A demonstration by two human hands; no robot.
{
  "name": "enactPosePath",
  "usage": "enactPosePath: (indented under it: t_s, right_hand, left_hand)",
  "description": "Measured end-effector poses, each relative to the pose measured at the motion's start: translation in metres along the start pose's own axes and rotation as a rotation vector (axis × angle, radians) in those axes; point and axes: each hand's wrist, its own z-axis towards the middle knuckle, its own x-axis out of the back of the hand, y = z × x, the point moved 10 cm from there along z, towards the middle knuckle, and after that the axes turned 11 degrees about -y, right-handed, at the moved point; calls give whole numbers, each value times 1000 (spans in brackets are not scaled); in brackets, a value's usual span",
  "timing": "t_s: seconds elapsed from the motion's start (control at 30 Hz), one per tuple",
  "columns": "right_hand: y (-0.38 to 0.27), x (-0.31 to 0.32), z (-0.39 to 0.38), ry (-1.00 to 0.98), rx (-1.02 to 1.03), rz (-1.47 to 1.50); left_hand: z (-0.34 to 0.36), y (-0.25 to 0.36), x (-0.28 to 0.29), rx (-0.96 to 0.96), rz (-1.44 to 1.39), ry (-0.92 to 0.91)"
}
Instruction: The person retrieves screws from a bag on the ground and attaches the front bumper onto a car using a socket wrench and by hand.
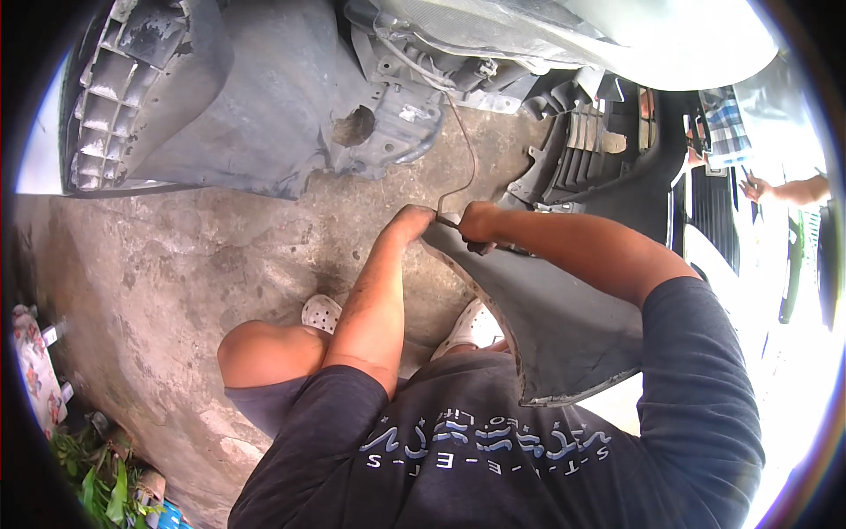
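Note:
The tip of a large dark plastic car bumper panel [573,300] lies by my legs. My left hand [412,222] is closed on that tip, its fingertips partly hidden. Just to the right, my right hand [480,227] is wrapped round a dark-handled tool [448,219] whose kind I cannot make out. A thin brown cable [472,159] hangs from the car's underside and ends at the tool, between my two hands.
Above hangs the car's dark wheel-arch liner [264,97], with a bumper end [115,106] at left. A black grille [586,141] lies beyond my right arm. Another person's hand [775,189] shows at right. Potted plants [110,485] stand lower left on the concrete floor [176,291].

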Motion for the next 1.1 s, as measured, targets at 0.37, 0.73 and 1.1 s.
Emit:
enactPosePath:
  t_s: [0.37, 0.73, 1.1]
  right_hand:
    - [-20, 15, -12, 191, 26, -350]
    - [-25, 4, -26, 48, -56, -214]
    - [-9, 3, 4, -85, -38, -126]
  left_hand:
    - [5, -1, 5, -15, 55, 35]
    - [5, -1, 6, -42, 203, 5]
    - [7, 19, -1, -144, 377, 105]
